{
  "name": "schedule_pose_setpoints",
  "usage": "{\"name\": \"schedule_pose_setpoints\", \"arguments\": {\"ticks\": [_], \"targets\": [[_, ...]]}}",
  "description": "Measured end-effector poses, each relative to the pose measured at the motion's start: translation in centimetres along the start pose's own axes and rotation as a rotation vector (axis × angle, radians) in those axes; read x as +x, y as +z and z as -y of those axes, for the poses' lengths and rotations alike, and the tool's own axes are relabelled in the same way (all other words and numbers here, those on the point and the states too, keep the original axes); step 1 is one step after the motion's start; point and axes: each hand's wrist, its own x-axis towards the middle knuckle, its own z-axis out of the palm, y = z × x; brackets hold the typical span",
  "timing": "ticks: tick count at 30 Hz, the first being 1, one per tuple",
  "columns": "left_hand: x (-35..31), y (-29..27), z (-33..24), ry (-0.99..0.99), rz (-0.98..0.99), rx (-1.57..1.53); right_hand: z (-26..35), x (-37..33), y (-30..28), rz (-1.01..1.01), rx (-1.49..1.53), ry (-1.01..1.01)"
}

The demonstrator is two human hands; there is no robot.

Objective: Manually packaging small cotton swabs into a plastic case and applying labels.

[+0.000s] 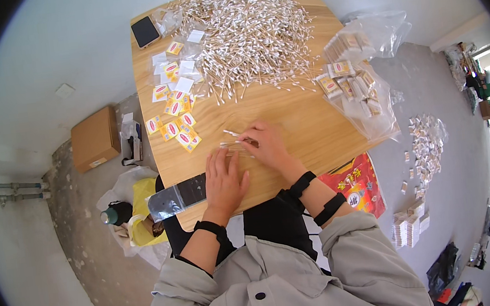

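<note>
A few cotton swabs (pixel 232 143) lie on the wooden table (pixel 288 112) between my hands. My right hand (pixel 265 144) has its thumb and fingertips pinched together on swabs at their right end. My left hand (pixel 222 178) rests palm down near the table's front edge, fingers stretched out, its fingertips beside the swabs' lower side. Beyond my hands spreads a big heap of loose cotton swabs (pixel 256 37). Yellow, white and red printed cards (pixel 176 106) lie scattered left of the heap, partly mixed with small clear bags.
A phone (pixel 146 31) lies at the far left corner, and a dark flat pouch (pixel 180 195) at the near left edge. Filled swab packs (pixel 352 89) sit in plastic at the right. A cardboard box (pixel 95 138), red bag (pixel 357 185) and stacked packs (pixel 409 228) are below.
</note>
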Motion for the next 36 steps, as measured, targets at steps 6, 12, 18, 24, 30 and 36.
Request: {"name": "schedule_pose_setpoints", "arguments": {"ticks": [6, 12, 18, 24, 30, 36], "targets": [[-0.7, -0.5, -0.7, 0.062, -0.074, 0.02, 0.8, -1.5, -0.5, 0.052, -0.044, -0.079], [3.1, -1.4, -1.0, 0.005, 0.072, 0.151, 0.1, -2.5, -0.8, -0.015, 0.091, 0.091], [3.6, -1.2, 0.2, 0.094, 0.211, 0.186, 0.4, -2.5, -0.5, 0.001, 0.063, 0.128], [1.5, -0.7, -0.5, -0.004, 0.136, 0.133, -0.4, -2.6, -1.0, 0.045, 0.231, 0.102], [0.4, 0.4, -0.7, -0.004, 0.05, 0.172, -0.8, -1.1, -1.6, 0.085, 0.204, 0.282], [-0.2, 0.6, -1.2, -0.022, 0.084, 0.127, 0.1, 1.0, 0.1, 0.075, 0.006, 0.316]]}}
